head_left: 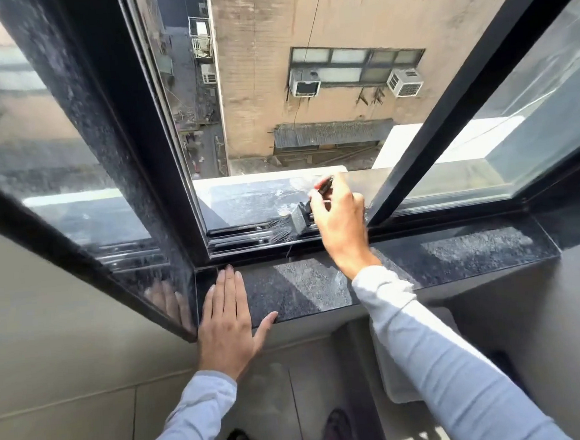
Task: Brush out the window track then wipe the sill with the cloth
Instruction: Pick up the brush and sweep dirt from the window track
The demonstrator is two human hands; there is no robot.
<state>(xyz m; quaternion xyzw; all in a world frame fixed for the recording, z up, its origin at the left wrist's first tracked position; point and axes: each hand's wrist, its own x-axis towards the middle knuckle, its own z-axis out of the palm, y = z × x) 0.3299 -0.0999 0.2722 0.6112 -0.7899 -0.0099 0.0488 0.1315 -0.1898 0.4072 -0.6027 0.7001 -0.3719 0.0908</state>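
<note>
Black brush (pixel 290 221) in track (pixel 238 239), right hand (pixel 340 221) gripping

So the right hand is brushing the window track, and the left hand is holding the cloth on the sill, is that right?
Not quite. The right hand is working the brush in the track, but the left hand holds no cloth: it lies flat and empty, palm down, on the sill. The head view shows this.
</note>
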